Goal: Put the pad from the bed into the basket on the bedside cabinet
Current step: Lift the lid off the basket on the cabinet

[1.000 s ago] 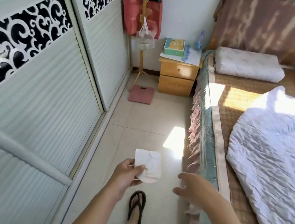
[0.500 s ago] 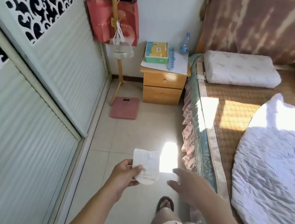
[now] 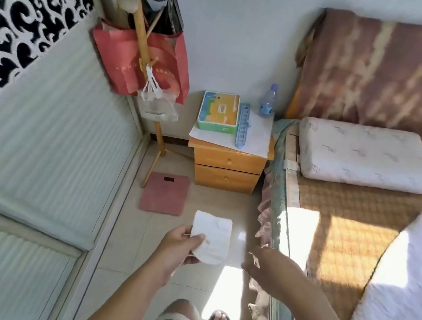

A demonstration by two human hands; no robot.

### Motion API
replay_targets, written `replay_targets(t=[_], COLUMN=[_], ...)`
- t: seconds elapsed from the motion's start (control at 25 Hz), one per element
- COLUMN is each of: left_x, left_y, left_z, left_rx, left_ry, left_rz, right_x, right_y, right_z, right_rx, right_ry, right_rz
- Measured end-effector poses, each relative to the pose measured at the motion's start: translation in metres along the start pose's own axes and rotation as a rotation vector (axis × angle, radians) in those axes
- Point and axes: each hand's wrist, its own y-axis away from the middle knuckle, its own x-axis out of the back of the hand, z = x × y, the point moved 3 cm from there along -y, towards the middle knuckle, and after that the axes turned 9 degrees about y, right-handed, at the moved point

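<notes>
My left hand (image 3: 179, 247) holds the white pad (image 3: 211, 239) by its left edge, out in front of me over the tiled floor. My right hand (image 3: 268, 266) is beside it on the right, fingers loosely apart and holding nothing. Ahead stands the wooden bedside cabinet (image 3: 228, 167) with two drawers. On its top sits a green-rimmed box-like basket (image 3: 218, 116) with a yellow picture face, on a white sheet. The bed (image 3: 350, 212) with its woven mat runs along my right.
A pale blue strip-shaped object (image 3: 242, 126) and a water bottle (image 3: 267, 100) share the cabinet top. A pink scale (image 3: 165, 193) lies on the floor. A wooden coat stand (image 3: 147, 64) carries a red bag (image 3: 142, 63). Wardrobe doors (image 3: 40, 129) line the left; pillow (image 3: 365, 156) and white quilt (image 3: 406, 293) lie on the bed.
I have walked forward along the bed; the cabinet and basket are nearer and larger. The pad stays in my left hand, and my right hand stays beside it.
</notes>
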Motion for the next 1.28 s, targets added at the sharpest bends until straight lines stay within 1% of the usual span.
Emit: replay_targets(t=[0.12, 0.28, 0.48, 0.56, 0.72, 0.88, 1.04, 1.08, 1.16, 1.28], left_x=[-0.012, -0.007, 0.013, 0.019, 0.027, 0.03, 0.024, 0.023, 0.022, 0.024], left_y=[-0.054, -0.134, -0.268, -0.309, -0.389, -0.469, -0.559, -0.583, -0.625, -0.667], left_z=[0.039, 0.087, 0.169, 0.2, 0.24, 0.238, 0.205, 0.194, 0.172, 0.143], left_rx=[0.007, 0.05, 0.071, 0.088, 0.138, 0.209, 0.254, 0.268, 0.296, 0.304], left_ry=[0.035, 0.091, 0.064, 0.057, 0.054, 0.131, 0.14, 0.138, 0.12, 0.085], left_rz=[0.038, 0.081, 0.114, 0.126, 0.189, 0.26, 0.31, 0.323, 0.357, 0.365], right_x=[0.041, 0.079, 0.131, 0.15, 0.181, 0.187, 0.167, 0.158, 0.14, 0.117], right_y=[-0.065, -0.155, -0.296, -0.341, -0.423, -0.501, -0.591, -0.615, -0.656, -0.702], right_z=[0.008, 0.017, 0.023, 0.023, 0.027, 0.044, 0.061, 0.066, 0.074, 0.086], right_rx=[0.028, 0.032, -0.023, -0.078, -0.112, -0.118, -0.149, -0.174, -0.242, -0.413], right_ry=[0.005, 0.03, 0.002, 0.001, -0.014, -0.038, -0.047, -0.076, -0.185, -0.392], right_rz=[-0.02, -0.041, -0.065, -0.088, -0.107, -0.163, -0.213, -0.202, -0.128, -0.01])
